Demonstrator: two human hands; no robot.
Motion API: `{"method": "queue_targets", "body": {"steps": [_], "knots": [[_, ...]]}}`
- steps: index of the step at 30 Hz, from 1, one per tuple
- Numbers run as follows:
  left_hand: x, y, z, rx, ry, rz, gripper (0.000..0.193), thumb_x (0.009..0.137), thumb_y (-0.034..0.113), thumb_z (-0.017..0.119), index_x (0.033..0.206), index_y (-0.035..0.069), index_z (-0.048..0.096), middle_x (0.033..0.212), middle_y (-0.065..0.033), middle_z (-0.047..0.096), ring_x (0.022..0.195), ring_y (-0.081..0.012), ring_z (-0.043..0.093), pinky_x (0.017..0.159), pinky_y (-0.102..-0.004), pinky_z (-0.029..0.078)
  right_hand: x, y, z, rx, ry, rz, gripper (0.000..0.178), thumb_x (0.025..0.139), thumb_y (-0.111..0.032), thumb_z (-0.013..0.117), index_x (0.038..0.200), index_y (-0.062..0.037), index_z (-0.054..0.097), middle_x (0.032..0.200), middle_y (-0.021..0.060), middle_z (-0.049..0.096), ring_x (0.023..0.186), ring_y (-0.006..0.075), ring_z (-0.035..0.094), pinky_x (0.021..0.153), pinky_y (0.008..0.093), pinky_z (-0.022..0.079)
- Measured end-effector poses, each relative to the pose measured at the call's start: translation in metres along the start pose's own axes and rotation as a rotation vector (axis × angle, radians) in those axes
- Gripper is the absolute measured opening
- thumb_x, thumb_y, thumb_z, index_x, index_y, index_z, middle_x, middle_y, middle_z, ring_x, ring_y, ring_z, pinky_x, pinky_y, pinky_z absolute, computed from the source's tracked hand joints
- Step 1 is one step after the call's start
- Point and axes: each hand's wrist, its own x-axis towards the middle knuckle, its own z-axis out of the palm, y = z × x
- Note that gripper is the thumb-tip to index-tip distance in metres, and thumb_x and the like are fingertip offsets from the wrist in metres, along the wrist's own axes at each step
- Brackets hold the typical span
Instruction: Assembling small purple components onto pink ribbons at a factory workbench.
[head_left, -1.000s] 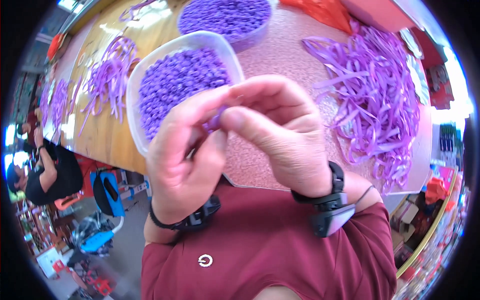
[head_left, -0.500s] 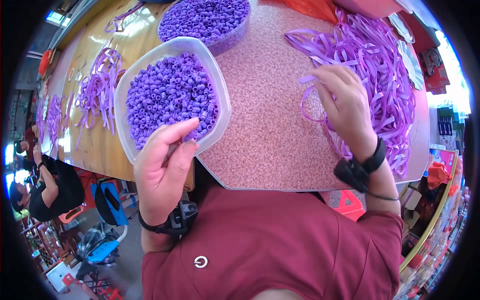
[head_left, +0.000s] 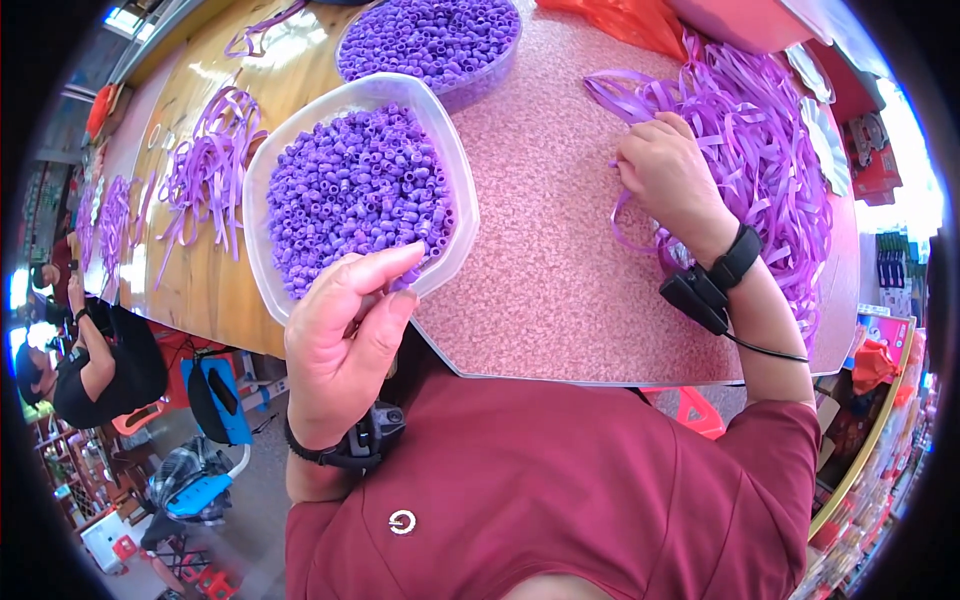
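My left hand point(head_left: 345, 340) is at the near rim of a clear plastic tub point(head_left: 262, 180) full of small purple beads point(head_left: 355, 190). Its thumb and forefinger close on what looks like a purple bead point(head_left: 404, 282), mostly covered by the fingertips. To the right, my right hand point(head_left: 675, 175) has its fingers curled and pinched on a thin purple ribbon point(head_left: 622, 230), whose loop hangs below the fingers. Just beyond that hand lies a large tangled heap of purple ribbons point(head_left: 765, 170).
A second tub of purple beads point(head_left: 430, 45) stands behind the first. More ribbon bundles point(head_left: 215, 150) lie on the wooden table point(head_left: 200, 290) at left. An orange-red bag point(head_left: 625, 20) rests at the back of the speckled pink tabletop point(head_left: 560, 260). A person point(head_left: 95, 360) sits far left.
My right hand has turned and curled its fingers inward, drawing the ribbon's pale end under them. My left hand keeps its pinch by the tub. The whole view has shifted slightly.
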Motion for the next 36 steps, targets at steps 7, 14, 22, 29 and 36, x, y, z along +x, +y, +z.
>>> {"method": "queue_targets", "body": {"steps": [7,14,22,29,36], "knots": [[0.004,-0.002,-0.002,0.011,-0.012,0.028,0.024,0.078,-0.004,0.058,0.102,-0.002,0.06,0.08,-0.005,0.056,0.066,-0.0106,0.047,0.061,-0.0213,0.038,0.003,-0.002,-0.009,0.097,0.134,-0.03,0.004,0.073,-0.005,0.055,0.072,-0.0017,0.052,0.07,0.0085,0.053,0.071,0.0243,0.053,0.071,0.0334,0.041],[0.014,0.022,-0.006,-0.021,-0.157,0.054,0.026,0.077,-0.007,0.055,0.103,-0.003,0.058,0.082,-0.0031,0.054,0.072,-0.0064,0.052,0.064,-0.0176,0.038,0.01,-0.093,-0.069,1.756,-0.093,0.545,0.009,0.086,-0.012,0.049,0.086,-0.0037,0.047,0.067,0.0027,0.047,0.053,0.0076,0.04,0.05,0.0205,0.032],[0.02,0.035,-0.001,-0.067,-0.258,0.139,0.028,0.078,-0.006,0.055,0.106,-0.002,0.058,0.094,-0.0064,0.06,0.082,-0.0096,0.056,0.071,-0.021,0.042,0.013,-0.123,-0.077,1.968,-0.073,0.497,0.025,0.082,-0.016,0.055,0.101,-0.0052,0.042,0.08,0.0041,0.044,0.061,0.0084,0.037,0.055,0.0218,0.031],[0.024,0.033,0.005,-0.2,-0.234,0.111,0.033,0.081,-0.005,0.054,0.115,-0.002,0.052,0.093,-0.0034,0.058,0.079,-0.0054,0.052,0.072,-0.0193,0.042,0.013,-0.126,-0.079,1.67,-0.019,0.418,0.014,0.088,-0.015,0.052,0.095,-0.0033,0.049,0.081,0.0021,0.047,0.065,0.006,0.038,0.057,0.018,0.031],[0.029,0.036,0.009,-0.214,-0.249,0.08,0.034,0.083,-0.003,0.052,0.117,-0.003,0.051,0.093,-0.0046,0.059,0.076,-0.0074,0.052,0.072,-0.0208,0.042,0.011,-0.124,-0.071,1.112,0.141,0.148,0.008,0.085,-0.003,0.056,0.092,-0.0005,0.054,0.076,0.0053,0.054,0.064,0.0104,0.05,0.056,0.0237,0.041]]}}
